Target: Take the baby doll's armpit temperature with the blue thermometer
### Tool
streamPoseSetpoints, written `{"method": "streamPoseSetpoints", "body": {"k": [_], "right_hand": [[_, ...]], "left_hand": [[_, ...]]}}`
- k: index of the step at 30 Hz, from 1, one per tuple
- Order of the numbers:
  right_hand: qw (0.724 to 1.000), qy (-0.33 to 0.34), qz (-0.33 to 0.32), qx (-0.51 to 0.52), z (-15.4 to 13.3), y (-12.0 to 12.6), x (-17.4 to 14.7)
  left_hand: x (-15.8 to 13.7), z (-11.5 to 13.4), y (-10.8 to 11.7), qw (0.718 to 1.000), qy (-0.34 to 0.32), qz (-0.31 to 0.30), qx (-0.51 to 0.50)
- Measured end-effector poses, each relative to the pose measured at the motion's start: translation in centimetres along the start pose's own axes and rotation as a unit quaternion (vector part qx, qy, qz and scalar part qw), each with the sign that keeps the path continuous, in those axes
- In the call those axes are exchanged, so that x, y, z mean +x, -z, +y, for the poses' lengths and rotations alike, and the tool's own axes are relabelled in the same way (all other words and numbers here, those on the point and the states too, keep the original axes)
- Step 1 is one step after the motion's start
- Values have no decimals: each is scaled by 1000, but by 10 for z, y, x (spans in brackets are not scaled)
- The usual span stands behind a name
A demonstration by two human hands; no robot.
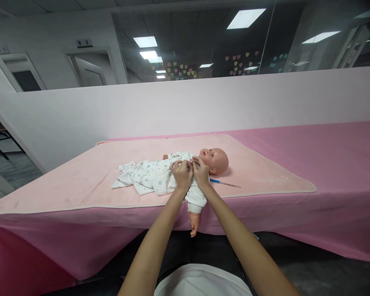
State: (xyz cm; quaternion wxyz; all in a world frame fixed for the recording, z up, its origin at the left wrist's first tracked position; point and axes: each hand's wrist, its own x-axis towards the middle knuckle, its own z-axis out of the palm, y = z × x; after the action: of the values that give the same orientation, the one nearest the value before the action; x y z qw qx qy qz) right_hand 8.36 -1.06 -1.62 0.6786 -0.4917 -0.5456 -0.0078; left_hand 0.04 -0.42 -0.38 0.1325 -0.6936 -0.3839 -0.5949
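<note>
White shirt, doll lying crosswise, head at right

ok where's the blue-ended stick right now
In the head view, the blue-ended stick lies on the peach blanket, just right of the right hand, on the near side of the doll's head.
</note>
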Motion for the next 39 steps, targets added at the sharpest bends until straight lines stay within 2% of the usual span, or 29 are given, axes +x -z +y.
{"method": "streamPoseSetpoints", "body": {"k": [14,23,39], "right_hand": [[1000,-5,0,7,-7,5,0],[1000,-20,-3,17,-11,7,0],[1000,-8,22,1,-4,2,0]], "left_hand": [[-1,-5,-3,1000,2,-4,-21],[-1,-5,-3,999,27,-13,-34],[0,-2,1,999,24,-39,-21]]}}
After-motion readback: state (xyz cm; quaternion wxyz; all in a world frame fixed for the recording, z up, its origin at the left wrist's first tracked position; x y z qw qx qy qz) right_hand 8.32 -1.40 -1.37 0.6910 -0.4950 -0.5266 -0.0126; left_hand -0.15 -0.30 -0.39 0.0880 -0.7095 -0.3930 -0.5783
